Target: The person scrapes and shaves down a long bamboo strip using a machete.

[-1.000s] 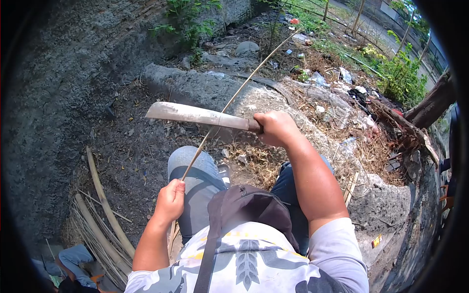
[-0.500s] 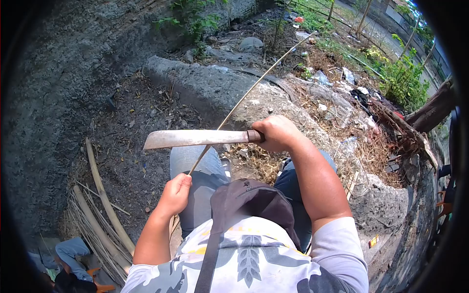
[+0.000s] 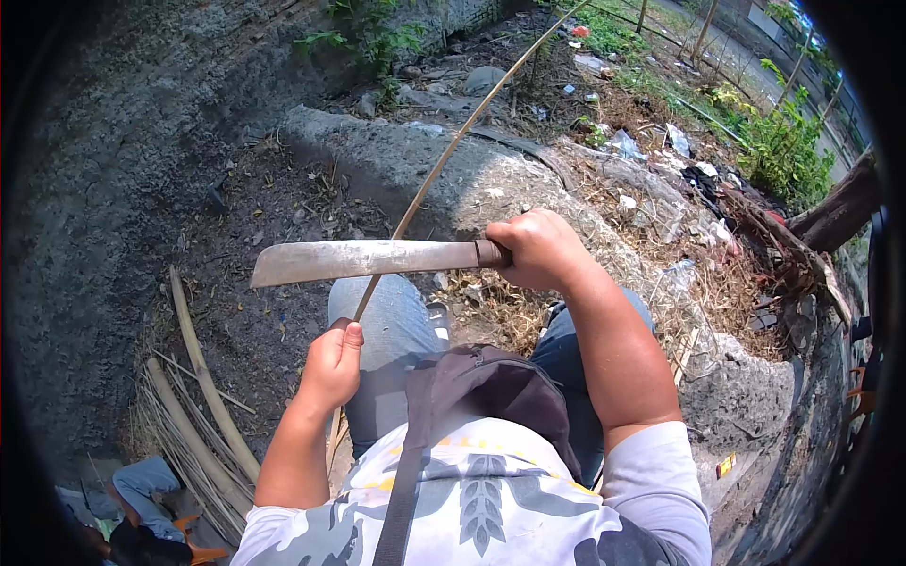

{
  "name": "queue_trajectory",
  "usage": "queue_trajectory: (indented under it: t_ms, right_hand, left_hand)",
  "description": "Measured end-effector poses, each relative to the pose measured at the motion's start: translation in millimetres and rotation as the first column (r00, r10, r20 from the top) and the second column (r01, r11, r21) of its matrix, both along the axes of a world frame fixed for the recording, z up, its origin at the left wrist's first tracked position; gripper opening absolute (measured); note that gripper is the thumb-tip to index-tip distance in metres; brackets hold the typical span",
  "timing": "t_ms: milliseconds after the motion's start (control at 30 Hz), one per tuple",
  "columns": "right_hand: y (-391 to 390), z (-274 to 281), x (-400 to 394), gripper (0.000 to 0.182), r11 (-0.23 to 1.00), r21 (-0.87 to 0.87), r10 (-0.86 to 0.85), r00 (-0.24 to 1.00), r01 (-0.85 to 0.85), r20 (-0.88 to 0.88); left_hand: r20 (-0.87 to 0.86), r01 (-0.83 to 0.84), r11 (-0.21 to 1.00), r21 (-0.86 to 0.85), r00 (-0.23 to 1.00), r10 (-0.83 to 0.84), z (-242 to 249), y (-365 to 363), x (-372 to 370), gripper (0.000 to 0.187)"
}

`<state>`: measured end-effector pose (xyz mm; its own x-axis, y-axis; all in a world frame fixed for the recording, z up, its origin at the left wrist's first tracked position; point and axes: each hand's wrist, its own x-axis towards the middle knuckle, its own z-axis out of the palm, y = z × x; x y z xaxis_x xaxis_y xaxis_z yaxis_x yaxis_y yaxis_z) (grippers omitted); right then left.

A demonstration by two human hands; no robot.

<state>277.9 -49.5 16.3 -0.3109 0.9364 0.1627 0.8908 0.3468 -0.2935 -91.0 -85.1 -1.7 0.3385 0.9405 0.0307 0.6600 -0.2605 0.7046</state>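
Observation:
My right hand (image 3: 540,247) is closed round the dark handle of a machete (image 3: 368,262), whose wide, worn blade points left across my front. Below and left of the blade, my left hand (image 3: 332,363) grips a long thin wooden strip (image 3: 451,149), perhaps split bamboo. The strip slants up and away to the right and passes behind the blade, over my left knee. Whether the cutting edge touches the strip is hard to tell. Part of the strip's lower end shows beneath my left wrist.
Curved poles and a bundle of thin strips (image 3: 203,415) lie on the ground at left. A rough wall (image 3: 104,189) rises behind them. Ahead is a concrete ledge (image 3: 377,156), with litter and dry grass to the right. Another person's leg (image 3: 146,486) shows at lower left.
The strip's far end has swung up and left. My left hand has shifted slightly left and down, and the machete blade has moved a little left.

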Motion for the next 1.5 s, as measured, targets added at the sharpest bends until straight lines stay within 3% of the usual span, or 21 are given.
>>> queue_trajectory:
  t_ms: [67, 100, 200, 300, 400, 500, 600, 733, 833, 967, 1133, 1200, 1300, 1400, 1500]
  right_hand:
    - [1, 0, 14, 0.020, 0.991, -0.093, -0.104, 0.994, 0.101, -0.021]
    - [6, -5, 25, 0.023, 0.969, -0.185, -0.187, 0.977, 0.166, -0.103]
    - [17, -14, 60, 0.025, 0.900, -0.227, -0.429, 0.849, 0.373, -0.308]
    - [16, -13, 74, 0.024, 0.852, -0.334, -0.520, 0.718, 0.402, -0.463]
    - [14, -16, 58, 0.024, 0.923, -0.227, -0.381, 0.826, 0.311, -0.416]
    - [0, 1, 18, 0.027, 0.983, -0.106, -0.161, 0.978, 0.148, -0.131]
    - [1, -1, 1, 0.024, 0.989, -0.135, -0.048, 0.998, 0.053, 0.042]
    - [11, -6, 29, 0.028, 0.933, -0.225, -0.318, 0.934, 0.279, -0.163]
    - [17, -16, 37, 0.030, 0.938, -0.137, -0.343, 0.914, 0.319, -0.215]
    - [10, -17, 21, 0.031, 0.964, -0.138, -0.252, 0.943, 0.226, -0.218]
    - [3, -4, -19, 0.022, 0.991, -0.134, 0.026, 0.999, -0.021, 0.034]
    - [7, -5, -13, 0.022, 0.991, -0.135, -0.003, 0.999, 0.009, 0.043]
    - [16, -9, 12, 0.024, 0.971, -0.177, -0.175, 0.981, 0.157, -0.088]
    - [31, -36, 49, 0.027, 0.900, -0.212, -0.432, 0.850, 0.382, -0.302]
    - [27, -23, 55, 0.028, 0.824, -0.356, -0.560, 0.729, 0.441, -0.394]
  left_hand:
    - [0.005, -0.003, 1.000, 0.000, 1.000, 0.003, 4, -2, 0, 0.042]
    - [0.008, -0.002, 1.000, -0.004, 1.000, 0.002, 5, -4, 0, 0.042]
    - [-0.038, -0.024, 1.000, -0.006, 0.999, 0.023, -1, -14, -20, 0.040]
    - [-0.027, -0.029, 1.000, 0.007, 0.999, 0.029, -4, -24, -30, 0.039]
    - [-0.028, -0.046, 0.999, -0.016, 0.999, 0.046, -1, -25, -27, 0.038]
    - [-0.022, -0.016, 1.000, 0.021, 1.000, 0.017, -3, -19, -14, 0.037]
    - [-0.055, 0.011, 1.000, 0.019, 0.998, -0.010, 1, -17, -8, 0.037]
    - [-0.113, 0.021, 1.000, -0.001, 0.993, -0.021, 2, -29, -15, 0.038]
    - [-0.090, -0.018, 1.000, 0.000, 0.996, 0.018, -1, -31, -17, 0.039]
    - [-0.024, -0.037, 0.999, 0.039, 0.999, 0.038, -6, -27, -17, 0.040]
    - [-0.013, -0.025, 0.999, 0.024, 1.000, 0.025, -15, -18, -9, 0.041]
    - [-0.009, -0.024, 0.999, 0.036, 1.000, 0.025, -16, -16, -10, 0.041]
    - [-0.018, -0.037, 0.999, 0.012, 0.999, 0.038, -11, -19, -20, 0.040]
    - [-0.068, -0.047, 0.999, 0.005, 0.997, 0.047, -4, -18, -48, 0.039]
    - [-0.118, -0.070, 0.997, 0.036, 0.990, 0.074, 8, -21, -57, 0.037]
